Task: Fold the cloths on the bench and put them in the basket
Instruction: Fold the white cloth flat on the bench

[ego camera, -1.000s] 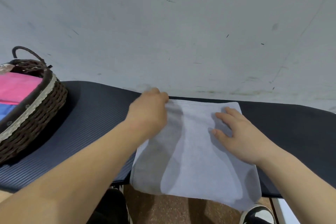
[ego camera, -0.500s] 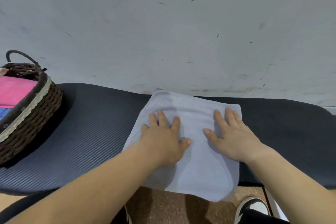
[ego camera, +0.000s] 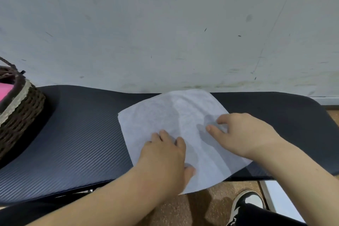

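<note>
Pale-blue cloth (ego camera: 165, 115) skewed on bench (ego camera: 82, 134); left hand (ego camera: 165, 161) flat-fingered, right hand (ego camera: 245, 134) curled, grip unclear.

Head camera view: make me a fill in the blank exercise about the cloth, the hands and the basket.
1. The left hand and the right hand both touch the pale ____.
2. The woven basket stands on the dark bench, to the ____ of both hands.
3. The fabric showing inside the basket is ____.
Missing words: cloth; left; pink.
</note>
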Motion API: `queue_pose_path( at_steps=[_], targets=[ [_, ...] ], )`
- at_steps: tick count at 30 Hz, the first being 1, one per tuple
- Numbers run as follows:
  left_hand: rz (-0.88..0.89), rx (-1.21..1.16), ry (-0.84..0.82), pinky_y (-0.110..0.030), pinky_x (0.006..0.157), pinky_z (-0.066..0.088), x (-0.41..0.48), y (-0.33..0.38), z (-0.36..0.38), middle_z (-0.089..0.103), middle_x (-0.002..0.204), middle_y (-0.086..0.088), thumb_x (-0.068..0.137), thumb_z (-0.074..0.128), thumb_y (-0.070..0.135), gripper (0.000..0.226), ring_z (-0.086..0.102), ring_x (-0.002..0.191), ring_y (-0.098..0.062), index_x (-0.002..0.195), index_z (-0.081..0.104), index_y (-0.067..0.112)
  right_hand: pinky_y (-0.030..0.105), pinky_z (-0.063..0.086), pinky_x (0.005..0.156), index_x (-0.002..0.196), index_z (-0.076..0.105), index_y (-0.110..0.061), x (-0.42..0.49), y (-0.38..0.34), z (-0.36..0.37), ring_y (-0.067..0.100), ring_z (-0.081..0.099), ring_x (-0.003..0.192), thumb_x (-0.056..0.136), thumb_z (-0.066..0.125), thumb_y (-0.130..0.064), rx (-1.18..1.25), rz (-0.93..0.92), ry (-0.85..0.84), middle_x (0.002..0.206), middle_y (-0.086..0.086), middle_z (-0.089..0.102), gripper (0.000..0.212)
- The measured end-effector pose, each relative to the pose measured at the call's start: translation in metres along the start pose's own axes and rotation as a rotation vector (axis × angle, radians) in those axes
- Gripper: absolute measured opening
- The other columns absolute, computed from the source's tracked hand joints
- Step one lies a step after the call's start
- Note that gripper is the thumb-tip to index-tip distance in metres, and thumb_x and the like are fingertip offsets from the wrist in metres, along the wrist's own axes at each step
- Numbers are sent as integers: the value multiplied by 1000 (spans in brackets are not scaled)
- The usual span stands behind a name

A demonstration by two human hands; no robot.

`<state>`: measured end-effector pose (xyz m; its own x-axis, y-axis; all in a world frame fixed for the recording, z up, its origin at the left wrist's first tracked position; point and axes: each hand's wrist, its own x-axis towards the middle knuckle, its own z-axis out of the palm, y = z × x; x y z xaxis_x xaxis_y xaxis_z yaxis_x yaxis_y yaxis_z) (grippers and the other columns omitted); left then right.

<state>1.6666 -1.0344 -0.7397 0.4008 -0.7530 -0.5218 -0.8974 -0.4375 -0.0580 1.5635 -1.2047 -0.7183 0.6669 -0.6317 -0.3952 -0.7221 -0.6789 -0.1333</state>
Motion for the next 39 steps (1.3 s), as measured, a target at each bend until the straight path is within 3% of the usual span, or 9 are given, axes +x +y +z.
queue_pose_path(
  at_steps=[4, 7, 10, 15, 19, 23, 28, 31, 39],
  targets=[
    [2, 17, -29, -56, 125, 13, 14, -4, 13, -21, 165, -29, 100, 19, 71, 88, -12, 154, -49, 161, -19, 19, 32, 11, 126, 161, 14, -42, 1, 6, 24, 14, 4, 157, 99, 39, -64, 101, -266, -144, 170, -7, 7, 69],
    [87, -5, 95, -53, 127, -1, 38, -32, 19, -27, 166, -20, 98, 17, 74, 86, -23, 154, -39, 160, -20, 28, 35, -11, 125, 158, -19, -40, -1, 8, 45, 14, -35, 149, 97, 37, -70, 14, -235, -274, 162, -6, -38, 88],
    [219, -75, 177, -44, 128, -7, 55, -61, 19, -24, 169, -9, 91, 15, 80, 87, -26, 155, -26, 162, -11, 37, 40, -15, 125, 154, -32, -35, -6, 5, 55, 20, -42, 145, 95, 25, -77, -85, -158, -238, 157, 1, -47, 92],
    [321, -150, 368, -45, 128, 14, 47, -65, 29, 12, 172, -8, 92, 17, 72, 84, 6, 159, -25, 160, 30, 25, 47, -7, 126, 153, -35, -22, -25, -9, 65, 33, -33, 150, 87, -2, -76, -199, -73, -187, 158, 17, -42, 92],
    [396, -160, 487, -36, 110, 44, 15, -62, 42, 50, 145, 0, 98, 43, 63, 52, 46, 134, -18, 126, 60, 23, 45, 15, 122, 161, -15, -23, -37, -7, 66, 37, -4, 155, 89, 3, -80, -209, -116, -94, 167, 16, -15, 93],
    [376, -123, 597, -32, 80, 50, -6, -70, 56, 50, 101, 8, 97, 43, 67, 46, 47, 90, -12, 98, 59, 24, 36, 46, 91, 121, 58, -28, -36, 0, 64, 22, 50, 110, 93, 40, -72, -18, -319, 168, 113, -5, 51, 55],
    [389, 14, 564, -29, 75, 47, -17, -74, 71, 50, 98, 9, 82, 56, 77, 54, 45, 85, -14, 96, 55, 25, 25, 39, 75, 98, 52, -33, -41, 9, 69, 9, 46, 94, 79, 69, -69, 75, -456, 22, 96, -15, 47, 44],
    [429, 48, 568, -32, 67, 49, -21, -70, 74, 53, 92, 6, 81, 74, 50, 34, 47, 79, -15, 91, 56, 23, 24, 33, 66, 98, 47, -34, -46, 11, 74, 9, 44, 92, 68, 80, -68, -16, -472, 28, 99, -15, 46, 56],
    [372, -265, 495, -26, 70, 46, -41, -85, 57, 47, 89, 16, 99, 54, 47, 22, 46, 81, -6, 87, 45, 31, 34, 51, 72, 96, 57, -37, -47, 40, 70, 8, 49, 90, 90, 70, -43, 58, -491, 165, 95, -16, 47, 15]
  ],
)
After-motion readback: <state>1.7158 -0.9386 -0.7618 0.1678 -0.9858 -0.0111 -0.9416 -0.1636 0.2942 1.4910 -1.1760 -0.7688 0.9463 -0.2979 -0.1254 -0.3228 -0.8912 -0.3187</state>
